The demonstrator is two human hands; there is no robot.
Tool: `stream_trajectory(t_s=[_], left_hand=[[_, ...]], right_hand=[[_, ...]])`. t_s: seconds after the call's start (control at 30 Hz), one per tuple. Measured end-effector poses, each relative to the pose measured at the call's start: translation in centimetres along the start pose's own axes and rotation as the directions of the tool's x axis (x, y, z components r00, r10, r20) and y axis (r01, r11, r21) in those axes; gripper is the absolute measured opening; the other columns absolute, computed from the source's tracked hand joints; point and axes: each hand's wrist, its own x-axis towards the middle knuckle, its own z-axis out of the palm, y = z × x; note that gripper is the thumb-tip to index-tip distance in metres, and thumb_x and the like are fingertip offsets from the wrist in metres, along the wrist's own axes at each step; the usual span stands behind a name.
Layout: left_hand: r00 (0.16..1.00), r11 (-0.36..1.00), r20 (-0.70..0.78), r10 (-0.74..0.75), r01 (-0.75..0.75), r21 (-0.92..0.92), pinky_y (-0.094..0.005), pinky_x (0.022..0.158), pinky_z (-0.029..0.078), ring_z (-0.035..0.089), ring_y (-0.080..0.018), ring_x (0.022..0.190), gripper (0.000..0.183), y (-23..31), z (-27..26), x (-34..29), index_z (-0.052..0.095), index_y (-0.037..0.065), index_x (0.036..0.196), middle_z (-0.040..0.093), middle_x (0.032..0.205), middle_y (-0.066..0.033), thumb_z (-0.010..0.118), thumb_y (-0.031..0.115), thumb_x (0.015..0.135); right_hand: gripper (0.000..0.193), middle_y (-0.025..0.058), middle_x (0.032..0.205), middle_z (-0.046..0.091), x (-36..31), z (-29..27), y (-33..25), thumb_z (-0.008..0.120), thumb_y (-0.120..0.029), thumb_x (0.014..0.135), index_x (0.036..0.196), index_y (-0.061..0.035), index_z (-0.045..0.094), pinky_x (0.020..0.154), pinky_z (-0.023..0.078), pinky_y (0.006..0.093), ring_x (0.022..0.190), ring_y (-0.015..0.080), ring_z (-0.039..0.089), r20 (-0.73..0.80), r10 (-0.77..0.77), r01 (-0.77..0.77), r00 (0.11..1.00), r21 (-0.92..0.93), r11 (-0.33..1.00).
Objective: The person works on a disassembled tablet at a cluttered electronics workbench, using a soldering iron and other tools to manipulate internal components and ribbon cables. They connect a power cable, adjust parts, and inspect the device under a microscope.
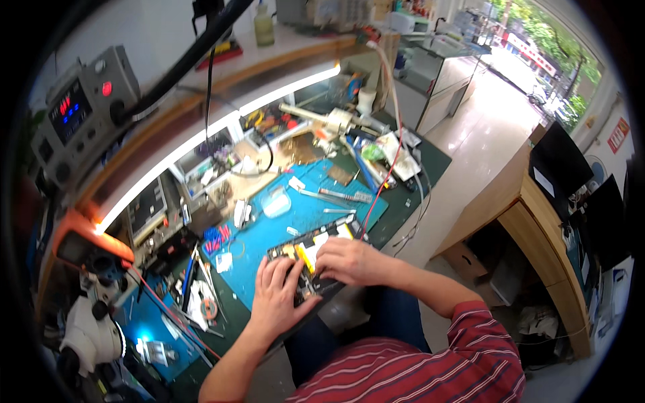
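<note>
The opened dark electronic device (285, 251) lies at the near edge of the bench (435, 168), along the near side of the blue mat (259, 232), probably so that both hands reach it without stretching. The left hand (272, 295) rests over the device's left end, fingers slightly spread, a position that would steady the casing. The right hand (349, 260) is narrow, its fingertips gathered at the white-and-yellow panel (311, 253) inside the device; whether they pinch anything cannot be told (the hand itself hides the contact). Slim tools (342, 196) lie beyond the device, presumably for a short reach.

A clear shallow container (275, 203) stands on the mat; its contents are too indistinct to name. Behind it, a compartment (255, 121) below the light strip (292, 88) holds yellow and red items. A bottle (264, 28) with pale yellowish contents stands on the shelf (289, 49), apart from the open electronics, which likely limits spill risk.
</note>
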Motion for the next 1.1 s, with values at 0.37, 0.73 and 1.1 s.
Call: stream_trajectory(t_s=[0.37, 0.73, 1.1], left_hand=[[0.998, 0.999, 0.040, -0.039, 0.039, 0.008, -0.0571, 0.127, 0.026, 0.047, -0.0317, 0.139, 0.086, 0.1, -0.2, -0.4, 0.056, 0.002, 0.147, 0.054, 0.140, -0.0122, 0.085, 0.050, 0.081], [0.998, 0.999, 0.031, -0.049, 0.049, -0.004, -0.0591, 0.128, 0.027, 0.047, -0.0335, 0.139, 0.087, 0.0, -0.2, -0.5, 0.054, 0.005, 0.149, 0.053, 0.141, -0.0120, 0.086, 0.048, 0.079], [0.998, 0.999, 0.043, -0.035, 0.035, 0.001, -0.0573, 0.128, 0.025, 0.049, -0.0317, 0.137, 0.085, 0.2, -0.4, -0.2, 0.057, 0.002, 0.147, 0.056, 0.139, -0.0130, 0.084, 0.051, 0.082]], right_hand=[[0.019, 0.0057, 0.102, 0.066, -0.1, 0.1, -0.8, 0.080, -0.013, 0.083, 0.099, -0.0073, 0.071, 0.087, 0.054, 0.0400, 0.097, 0.0262, 0.066, 0.067, -0.014, 0.021, 0.998, -0.101, 0.995], [0.020, 0.0068, 0.101, 0.067, -0.2, 1.1, -0.7, 0.079, -0.011, 0.085, 0.101, -0.0056, 0.070, 0.089, 0.055, 0.0410, 0.097, 0.0279, 0.065, 0.055, 0.001, 0.002, 0.998, -0.047, 0.999], [0.021, 0.0080, 0.100, 0.066, -0.2, 1.0, -0.8, 0.078, -0.010, 0.083, 0.101, -0.0046, 0.069, 0.089, 0.054, 0.0410, 0.099, 0.0291, 0.065, 0.067, -0.009, 0.011, 0.998, -0.025, 1.000]])
